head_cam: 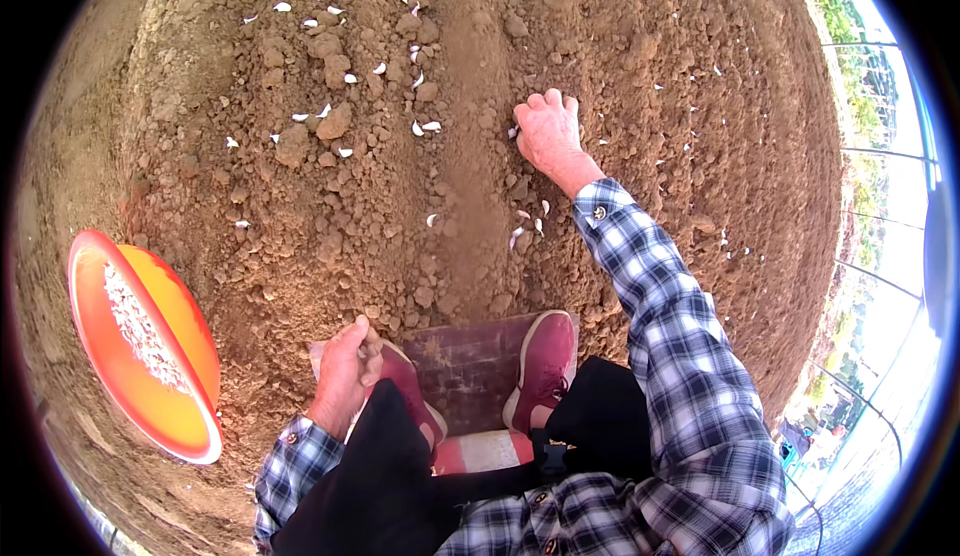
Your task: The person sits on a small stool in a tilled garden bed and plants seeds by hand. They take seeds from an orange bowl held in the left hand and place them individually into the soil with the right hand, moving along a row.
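My right hand (550,130) reaches out over the brown soil, its fingers bent down at the surface. A pale garlic clove (513,132) shows right beside its fingertips; whether the fingers grip anything is hidden. Several cloves (539,224) lie loose in the soil just below that hand, and more (418,128) are scattered farther left. Near my left shoe, my left hand (349,370) is raised with curled fingers and the thumb against them; its palm is mostly hidden. To its left, an orange-red plastic basin (196,430) holds many small whitish cloves (142,327).
My red shoes (546,365) rest on a dark reddish board (472,376). A red and white striped object (484,451) sits between my legs. Clods (334,121) dot the furrowed soil. Along the right edge are curved frame bars, greenery and what seems a person (819,440).
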`<state>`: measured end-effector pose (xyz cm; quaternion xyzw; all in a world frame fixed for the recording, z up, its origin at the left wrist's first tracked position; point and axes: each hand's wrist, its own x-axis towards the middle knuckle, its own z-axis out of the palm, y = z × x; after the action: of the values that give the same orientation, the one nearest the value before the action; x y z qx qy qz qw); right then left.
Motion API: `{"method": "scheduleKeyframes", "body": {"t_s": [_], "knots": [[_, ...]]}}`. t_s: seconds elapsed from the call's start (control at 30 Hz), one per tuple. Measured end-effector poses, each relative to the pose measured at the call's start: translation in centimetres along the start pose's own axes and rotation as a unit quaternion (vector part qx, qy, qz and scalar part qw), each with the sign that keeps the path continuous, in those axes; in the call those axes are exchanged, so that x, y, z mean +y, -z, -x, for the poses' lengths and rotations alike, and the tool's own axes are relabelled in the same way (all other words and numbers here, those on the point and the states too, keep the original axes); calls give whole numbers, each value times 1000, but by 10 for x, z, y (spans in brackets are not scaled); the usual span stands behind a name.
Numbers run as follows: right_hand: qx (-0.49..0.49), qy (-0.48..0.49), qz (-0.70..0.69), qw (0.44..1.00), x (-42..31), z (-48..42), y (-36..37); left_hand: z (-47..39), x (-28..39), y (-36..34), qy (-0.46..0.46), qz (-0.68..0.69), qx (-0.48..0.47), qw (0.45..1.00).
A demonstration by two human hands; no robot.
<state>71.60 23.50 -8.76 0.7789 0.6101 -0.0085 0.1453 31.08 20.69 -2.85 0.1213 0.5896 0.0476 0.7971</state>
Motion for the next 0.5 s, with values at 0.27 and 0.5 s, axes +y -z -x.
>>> {"method": "scheduleKeyframes", "body": {"t_s": [0.27, 0.5], "knots": [[157, -5, -163, 974, 13, 20, -7, -2, -3, 4, -4, 9, -4, 1000], [149, -11, -189, 970, 23, 40, -10, -4, -3, 7, -11, -11, 1, 1000]]}}
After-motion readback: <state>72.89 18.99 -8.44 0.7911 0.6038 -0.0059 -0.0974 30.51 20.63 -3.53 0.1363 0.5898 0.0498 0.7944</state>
